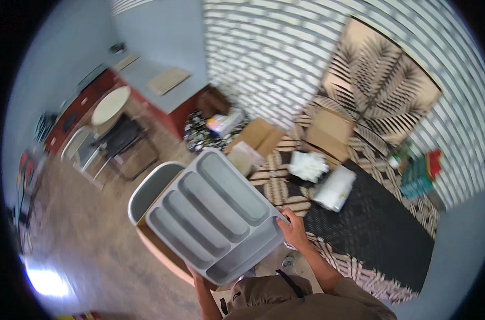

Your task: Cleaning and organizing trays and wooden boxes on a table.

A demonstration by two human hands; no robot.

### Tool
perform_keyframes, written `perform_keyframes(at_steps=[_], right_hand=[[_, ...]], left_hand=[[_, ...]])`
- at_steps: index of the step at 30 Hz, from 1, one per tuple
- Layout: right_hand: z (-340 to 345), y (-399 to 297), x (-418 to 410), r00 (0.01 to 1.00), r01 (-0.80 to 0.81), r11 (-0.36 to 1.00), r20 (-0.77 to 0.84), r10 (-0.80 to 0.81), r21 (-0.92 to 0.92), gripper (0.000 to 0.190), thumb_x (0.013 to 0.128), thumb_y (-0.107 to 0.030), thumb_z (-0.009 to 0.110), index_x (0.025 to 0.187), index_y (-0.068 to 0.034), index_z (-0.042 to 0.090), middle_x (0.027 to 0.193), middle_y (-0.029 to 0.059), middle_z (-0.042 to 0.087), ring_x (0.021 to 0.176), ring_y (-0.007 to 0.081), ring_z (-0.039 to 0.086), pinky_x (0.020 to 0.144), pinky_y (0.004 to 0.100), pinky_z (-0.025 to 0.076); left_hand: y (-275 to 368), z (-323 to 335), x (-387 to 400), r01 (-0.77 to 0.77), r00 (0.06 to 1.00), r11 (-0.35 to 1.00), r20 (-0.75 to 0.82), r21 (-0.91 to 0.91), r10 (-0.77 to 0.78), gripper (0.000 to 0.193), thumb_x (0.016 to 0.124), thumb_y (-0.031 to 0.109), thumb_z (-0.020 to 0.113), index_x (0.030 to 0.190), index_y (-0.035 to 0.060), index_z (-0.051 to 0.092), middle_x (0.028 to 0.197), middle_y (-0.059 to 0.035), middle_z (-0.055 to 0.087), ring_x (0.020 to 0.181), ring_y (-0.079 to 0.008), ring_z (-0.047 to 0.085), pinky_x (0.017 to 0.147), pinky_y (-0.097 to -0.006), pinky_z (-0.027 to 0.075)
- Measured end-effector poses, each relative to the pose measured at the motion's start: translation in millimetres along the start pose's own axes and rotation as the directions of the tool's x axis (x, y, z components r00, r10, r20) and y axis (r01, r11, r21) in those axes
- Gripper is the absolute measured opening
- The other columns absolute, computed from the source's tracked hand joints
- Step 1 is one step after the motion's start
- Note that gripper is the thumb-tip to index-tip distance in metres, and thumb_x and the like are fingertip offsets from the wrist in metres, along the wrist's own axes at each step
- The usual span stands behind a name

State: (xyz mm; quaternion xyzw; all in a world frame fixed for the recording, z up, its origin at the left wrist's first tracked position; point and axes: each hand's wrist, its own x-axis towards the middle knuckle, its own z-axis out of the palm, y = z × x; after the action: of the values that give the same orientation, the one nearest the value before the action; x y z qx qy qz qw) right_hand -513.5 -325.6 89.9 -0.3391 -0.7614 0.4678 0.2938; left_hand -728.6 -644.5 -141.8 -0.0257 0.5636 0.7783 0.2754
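A grey plastic cutlery tray [214, 216] with several compartments is held tilted in front of me. My right hand [292, 228] grips its right corner, thumb on the rim. At its lower left edge, my left hand [198, 276] holds the tray from the side, with the fingers mostly hidden beneath. Under and behind the tray, a large pale tub or box [158, 256] with a rounded rim shows at the left; the tray hides much of it. No contents are visible in the tray's compartments.
A patterned cloth and black mat [370, 228] lie to the right, bearing an open cardboard box [330, 132], a white plastic-wrapped package [335, 188] and crumpled white plastic [307, 166]. A dark folding chair [120, 136] and a round stool [111, 105] stand at the left. The brick wall rises beyond.
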Motion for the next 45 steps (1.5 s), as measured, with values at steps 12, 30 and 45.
perform_keyframes(at_steps=[12, 30, 45], right_hand=[[-262.5, 85.0, -229.7, 0.711, -0.263, 0.941, -0.617, 0.338, 0.213, 0.026, 0.089, -0.015, 0.064, 0.074, -0.005, 0.045, 0.073, 0.0000, 0.046, 0.071, 0.0097, 0.042, 0.065, 0.0265, 0.038], [-442.9, 164.2, -393.9, 0.388, -0.103, 0.961, -0.879, 0.277, 0.258, 0.021, 0.081, -0.004, 0.067, 0.072, -0.005, 0.048, 0.100, 0.0028, 0.058, 0.088, 0.0108, 0.051, 0.079, 0.0254, 0.040], [-489.0, 259.2, -431.1, 0.167, 0.010, 0.863, -0.851, 0.497, 0.506, 0.020, 0.084, -0.007, 0.066, 0.077, -0.013, 0.048, 0.077, -0.0034, 0.053, 0.071, 0.0087, 0.047, 0.070, 0.0268, 0.040]], left_hand=[[36.2, 308.8, -179.2, -0.053, 0.826, 0.993, 0.564, 0.109, -0.018, 0.070, 0.093, 0.045, 0.055, 0.146, 0.0055, 0.032, 0.139, -0.0126, 0.044, 0.123, -0.0270, 0.047, 0.101, -0.0405, 0.040], [-131.1, 500.4, -307.3, -0.020, 0.703, 0.979, 0.699, 0.205, -0.132, 0.043, 0.097, 0.017, 0.050, 0.136, 0.0021, 0.042, 0.116, -0.0094, 0.057, 0.106, -0.0186, 0.054, 0.093, -0.0314, 0.043], [-20.0, 376.4, -263.2, -0.102, 0.889, 0.926, 0.451, 0.363, -0.078, 0.068, 0.092, 0.037, 0.052, 0.146, 0.0009, 0.033, 0.128, -0.0151, 0.052, 0.113, -0.0267, 0.054, 0.096, -0.0381, 0.044]])
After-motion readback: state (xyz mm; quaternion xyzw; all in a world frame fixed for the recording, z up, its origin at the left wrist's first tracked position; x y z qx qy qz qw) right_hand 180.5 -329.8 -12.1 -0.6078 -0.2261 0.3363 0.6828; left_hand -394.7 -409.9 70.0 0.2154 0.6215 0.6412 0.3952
